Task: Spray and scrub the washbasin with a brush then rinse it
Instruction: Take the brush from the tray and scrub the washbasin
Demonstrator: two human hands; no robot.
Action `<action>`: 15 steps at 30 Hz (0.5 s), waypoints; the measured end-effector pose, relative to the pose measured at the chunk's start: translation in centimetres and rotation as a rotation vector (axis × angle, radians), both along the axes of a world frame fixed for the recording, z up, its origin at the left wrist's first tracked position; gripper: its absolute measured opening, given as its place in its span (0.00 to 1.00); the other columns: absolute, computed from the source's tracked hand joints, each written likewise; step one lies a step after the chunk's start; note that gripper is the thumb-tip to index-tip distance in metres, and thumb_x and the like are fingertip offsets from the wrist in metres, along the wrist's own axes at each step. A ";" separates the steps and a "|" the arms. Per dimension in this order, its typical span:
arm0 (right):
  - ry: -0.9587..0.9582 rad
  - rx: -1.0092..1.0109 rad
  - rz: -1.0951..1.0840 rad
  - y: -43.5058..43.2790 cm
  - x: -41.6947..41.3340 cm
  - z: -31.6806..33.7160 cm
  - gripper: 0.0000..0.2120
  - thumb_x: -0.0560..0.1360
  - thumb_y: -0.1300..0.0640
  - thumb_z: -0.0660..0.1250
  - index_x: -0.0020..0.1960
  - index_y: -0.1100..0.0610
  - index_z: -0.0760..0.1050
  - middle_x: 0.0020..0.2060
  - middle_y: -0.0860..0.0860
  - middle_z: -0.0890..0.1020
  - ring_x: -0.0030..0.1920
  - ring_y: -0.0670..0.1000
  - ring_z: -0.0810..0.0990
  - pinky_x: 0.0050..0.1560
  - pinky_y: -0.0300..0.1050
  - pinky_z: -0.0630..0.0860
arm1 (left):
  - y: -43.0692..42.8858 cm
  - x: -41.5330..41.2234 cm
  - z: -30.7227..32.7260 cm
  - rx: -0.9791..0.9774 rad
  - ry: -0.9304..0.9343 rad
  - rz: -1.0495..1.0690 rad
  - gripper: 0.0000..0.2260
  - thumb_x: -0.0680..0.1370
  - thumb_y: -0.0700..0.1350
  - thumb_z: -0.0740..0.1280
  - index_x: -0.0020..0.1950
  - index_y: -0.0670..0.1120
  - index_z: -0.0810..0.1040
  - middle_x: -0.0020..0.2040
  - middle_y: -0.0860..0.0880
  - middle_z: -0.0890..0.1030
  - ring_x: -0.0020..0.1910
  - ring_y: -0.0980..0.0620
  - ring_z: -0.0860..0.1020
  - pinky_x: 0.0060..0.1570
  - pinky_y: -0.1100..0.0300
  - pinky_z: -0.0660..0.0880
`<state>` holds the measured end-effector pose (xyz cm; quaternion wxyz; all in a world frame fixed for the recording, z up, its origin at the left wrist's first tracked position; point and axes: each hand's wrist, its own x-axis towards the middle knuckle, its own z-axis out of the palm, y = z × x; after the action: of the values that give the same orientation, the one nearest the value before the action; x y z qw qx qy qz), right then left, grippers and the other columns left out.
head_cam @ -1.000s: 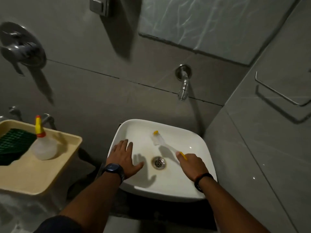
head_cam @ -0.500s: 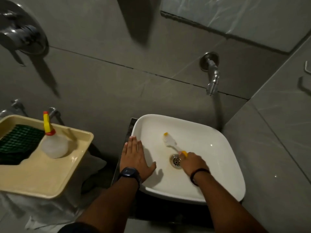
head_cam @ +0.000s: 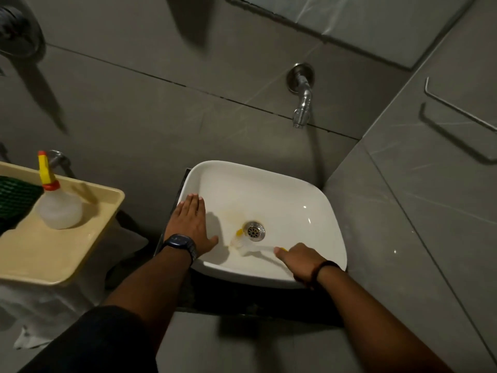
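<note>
A white square washbasin [head_cam: 285, 195] sits below a wall tap [head_cam: 302, 103], with a metal drain [head_cam: 254, 230] near its middle. My right hand [head_cam: 298, 261] grips the handle of a white brush with yellow ends [head_cam: 243, 244], whose head lies on the basin floor just left of the drain. My left hand [head_cam: 191, 224] rests flat on the basin's left rim, fingers together, a dark watch on its wrist. A yellowish stain shows left of the drain. The spray bottle [head_cam: 57, 205] with a yellow nozzle stands on a tray at the left.
The cream tray [head_cam: 53, 259] also carries a green scrub pad [head_cam: 14, 200] at its far left. A grey tiled wall closes the right side, with a metal towel rail [head_cam: 457, 109]. A shower valve [head_cam: 16, 30] is at the top left.
The brush head has swept from the back of the basin to the near side, left of the drain. My right hand drew back toward the front rim. My left hand stayed on the left rim.
</note>
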<state>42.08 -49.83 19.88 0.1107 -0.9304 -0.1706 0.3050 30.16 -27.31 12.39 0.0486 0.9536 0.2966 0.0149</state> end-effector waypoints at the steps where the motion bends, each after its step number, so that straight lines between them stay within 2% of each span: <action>1: -0.060 0.005 -0.009 0.6 0.1 -0.3 0.24 0.74 0.38 0.56 0.49 0.58 0.73 0.44 0.57 0.79 0.39 0.54 0.75 0.39 0.45 0.69 | 0.0 0.0 -0.1 0.007 -0.002 -0.001 0.47 0.71 0.67 0.60 0.76 0.39 0.43 0.78 0.41 0.48 0.76 0.45 0.46 0.73 0.52 0.43; 3: -0.179 -0.005 -0.061 1.9 0.3 -1.1 0.24 0.76 0.40 0.55 0.56 0.60 0.73 0.53 0.59 0.79 0.46 0.57 0.76 0.45 0.47 0.71 | 0.1 -0.1 -0.2 0.012 -0.001 0.001 0.47 0.71 0.67 0.59 0.76 0.39 0.44 0.78 0.42 0.49 0.76 0.46 0.47 0.73 0.52 0.44; 5: -0.195 0.026 -0.104 3.3 0.1 -2.0 0.24 0.76 0.41 0.55 0.59 0.61 0.72 0.56 0.59 0.78 0.52 0.59 0.76 0.50 0.49 0.72 | 0.3 -0.1 -0.4 0.020 -0.001 0.001 0.45 0.71 0.67 0.59 0.76 0.40 0.45 0.78 0.42 0.50 0.76 0.46 0.48 0.73 0.52 0.44; 9: -0.142 0.129 0.000 5.9 -1.2 -3.4 0.26 0.74 0.38 0.55 0.56 0.59 0.74 0.53 0.60 0.80 0.50 0.61 0.77 0.48 0.49 0.72 | 0.5 0.2 -0.7 0.006 -0.017 0.004 0.44 0.72 0.66 0.58 0.76 0.41 0.47 0.78 0.43 0.51 0.76 0.47 0.49 0.73 0.53 0.43; 12: -0.177 0.154 0.103 7.3 -1.8 -4.1 0.24 0.75 0.38 0.54 0.53 0.56 0.75 0.52 0.60 0.80 0.51 0.62 0.77 0.49 0.50 0.72 | 0.6 0.3 -0.9 0.001 -0.037 0.015 0.43 0.71 0.66 0.59 0.76 0.42 0.47 0.78 0.43 0.52 0.76 0.46 0.49 0.72 0.53 0.43; 15: -0.272 0.091 -0.008 7.1 0.2 -3.9 0.26 0.75 0.39 0.53 0.58 0.58 0.73 0.57 0.61 0.78 0.56 0.62 0.76 0.54 0.52 0.72 | 0.7 0.4 -1.1 0.015 -0.048 0.022 0.43 0.71 0.66 0.58 0.76 0.42 0.47 0.78 0.43 0.52 0.76 0.47 0.49 0.72 0.54 0.42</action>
<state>42.31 -42.71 15.97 0.1299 -0.9577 -0.1943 0.1677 30.60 -26.57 11.27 0.0484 0.9500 0.3059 0.0405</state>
